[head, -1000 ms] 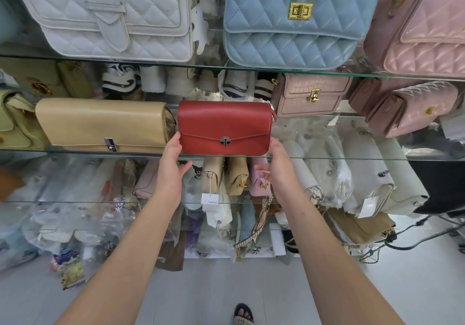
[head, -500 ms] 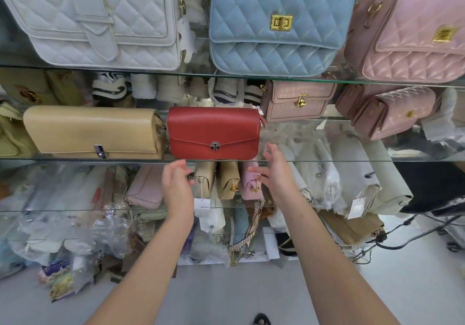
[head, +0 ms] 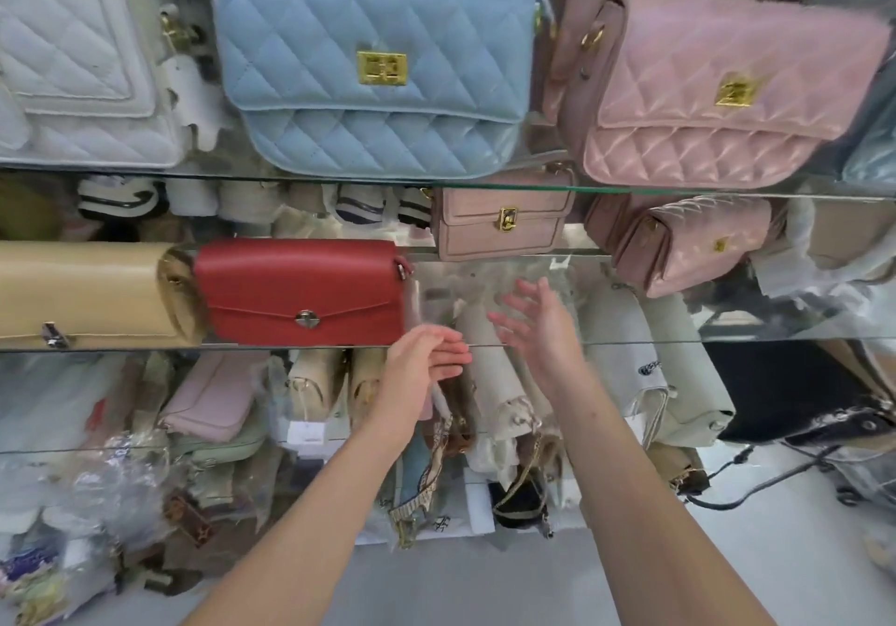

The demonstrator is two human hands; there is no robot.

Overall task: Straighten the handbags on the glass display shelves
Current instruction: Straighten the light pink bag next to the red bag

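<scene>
Hands: left hand (head: 426, 363) and right hand (head: 538, 330) spread, empty, at shelf (head: 654, 342) edge. Red bag (head: 300, 291) upright on that shelf, left of them, touching tan bag (head: 87, 291). Likely between bags; next, reach right and far to square tilted pink bag (head: 693, 242).

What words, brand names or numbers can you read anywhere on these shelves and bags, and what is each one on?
No text can be read for certain.
White hang tag below the red bag's shelf: print too small to read.
Dark logo on the white dust bag: blurred, unreadable.
Printed packets at the lower left: colours show, lettering too blurred.
</scene>
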